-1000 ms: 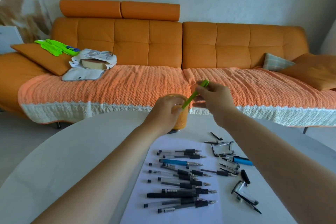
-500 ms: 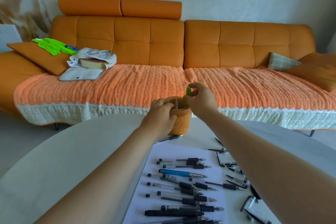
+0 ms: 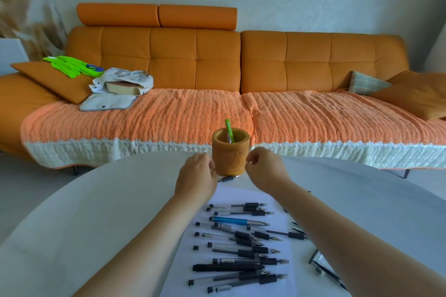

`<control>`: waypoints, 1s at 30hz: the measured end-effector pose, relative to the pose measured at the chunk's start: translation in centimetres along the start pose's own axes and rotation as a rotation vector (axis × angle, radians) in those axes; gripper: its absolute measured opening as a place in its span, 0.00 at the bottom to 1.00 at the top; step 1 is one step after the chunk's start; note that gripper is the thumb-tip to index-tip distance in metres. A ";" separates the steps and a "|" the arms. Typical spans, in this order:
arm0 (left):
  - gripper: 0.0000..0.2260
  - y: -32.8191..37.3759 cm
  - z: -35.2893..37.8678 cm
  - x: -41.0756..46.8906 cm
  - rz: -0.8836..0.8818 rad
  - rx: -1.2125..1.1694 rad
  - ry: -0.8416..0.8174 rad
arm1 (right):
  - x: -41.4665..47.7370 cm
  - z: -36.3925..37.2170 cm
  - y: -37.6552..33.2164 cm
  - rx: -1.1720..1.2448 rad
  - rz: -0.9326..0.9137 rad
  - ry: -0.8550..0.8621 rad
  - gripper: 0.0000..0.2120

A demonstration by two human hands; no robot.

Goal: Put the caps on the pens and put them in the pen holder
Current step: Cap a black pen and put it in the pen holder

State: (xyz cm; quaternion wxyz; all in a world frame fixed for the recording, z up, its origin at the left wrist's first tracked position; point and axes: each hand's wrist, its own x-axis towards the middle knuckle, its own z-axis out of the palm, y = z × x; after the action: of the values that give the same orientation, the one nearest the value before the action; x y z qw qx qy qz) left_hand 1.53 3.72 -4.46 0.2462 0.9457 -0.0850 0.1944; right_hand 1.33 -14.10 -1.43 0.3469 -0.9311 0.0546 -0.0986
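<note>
An orange-brown pen holder (image 3: 230, 154) stands on the white table near its far edge. A green pen (image 3: 229, 130) leans inside it, top sticking out. My left hand (image 3: 196, 176) rests against the holder's left side, fingers curled. My right hand (image 3: 264, 167) hovers just right of the holder, fingers loosely curled and holding nothing. Several uncapped pens, black ones and a blue pen (image 3: 237, 221), lie in rows on a white sheet of paper (image 3: 183, 260) in front of me. Loose caps (image 3: 322, 264) lie to the right, partly hidden by my right arm.
One black pen (image 3: 226, 179) lies on the round white table (image 3: 96, 224) at the holder's base. Behind the table stands an orange sofa (image 3: 193, 60) with a bag (image 3: 120, 84), a green cloth and cushions.
My right hand lowered the green pen into the holder and let it go, then drew back to the right. My left hand slid down the holder's side.
</note>
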 end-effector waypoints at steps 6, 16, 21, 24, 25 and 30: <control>0.14 -1.2 1.4 -0.4 0.010 0.154 -0.182 | -1.2 2.3 0.9 -0.371 -0.175 -0.154 0.19; 0.10 -1.7 1.9 -0.3 0.102 0.117 -0.188 | -0.7 4.2 1.6 -0.685 -0.434 -0.128 0.13; 0.09 -1.4 1.1 -1.1 0.146 0.059 -0.194 | -1.0 3.5 2.0 -0.566 -0.397 -0.114 0.11; 0.10 -0.4 0.7 -1.6 0.187 -0.008 -0.212 | -1.5 1.2 2.4 -0.402 -0.360 -0.097 0.11; 0.12 0.0 0.6 -1.7 0.201 -0.018 -0.230 | -1.6 0.3 2.7 -0.364 -0.340 -0.091 0.12; 0.13 2.2 1.0 -2.2 0.223 0.102 -0.237 | -0.2 -3.5 6.3 -0.455 -0.030 -0.011 0.17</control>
State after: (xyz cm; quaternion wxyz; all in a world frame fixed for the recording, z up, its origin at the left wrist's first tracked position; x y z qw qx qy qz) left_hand -0.75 1.44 -5.22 0.1629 0.9581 -0.2077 0.1115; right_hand 0.14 -20.99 -3.01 0.1267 -0.9866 0.0595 -0.0836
